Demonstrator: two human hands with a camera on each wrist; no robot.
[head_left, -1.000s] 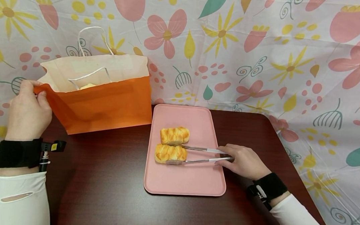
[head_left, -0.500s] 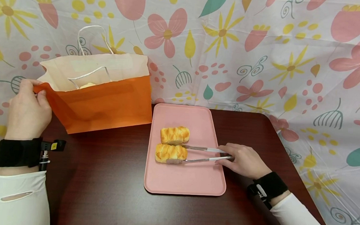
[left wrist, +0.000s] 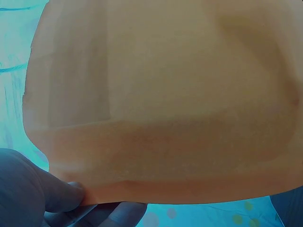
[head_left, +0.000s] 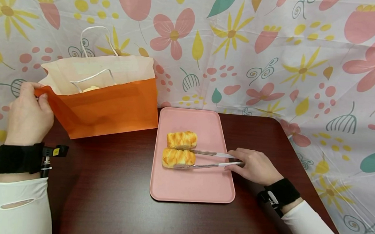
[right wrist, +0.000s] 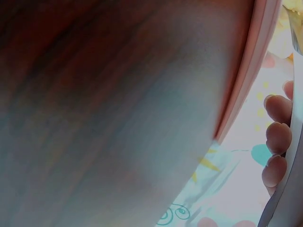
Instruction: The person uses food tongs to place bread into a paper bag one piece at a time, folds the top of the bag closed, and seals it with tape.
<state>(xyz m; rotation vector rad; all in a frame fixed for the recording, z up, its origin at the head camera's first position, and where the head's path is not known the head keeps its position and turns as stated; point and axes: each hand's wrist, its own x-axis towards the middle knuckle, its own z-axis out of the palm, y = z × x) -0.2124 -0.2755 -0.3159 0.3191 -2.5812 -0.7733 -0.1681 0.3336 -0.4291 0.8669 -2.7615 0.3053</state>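
Observation:
My left hand pinches the left edge of an orange paper bag, which stands with its mouth spread and its cream inside showing. A pale yellow piece peeks out from inside the bag. In the left wrist view, thumb and fingers grip the rim of the bag. My right hand holds metal tongs with white handles. Their tips lie on both sides of the nearer bread roll on the pink tray. Just behind it sits another golden roll.
The tray lies on a dark wooden table, its far left corner close to the bag. White paper handles rise from the bag. A flower-patterned cloth hangs behind the table and down its right side.
The nearer roll and the tong tips have shifted very slightly toward the back of the tray. My left hand and the bag stay where they were.

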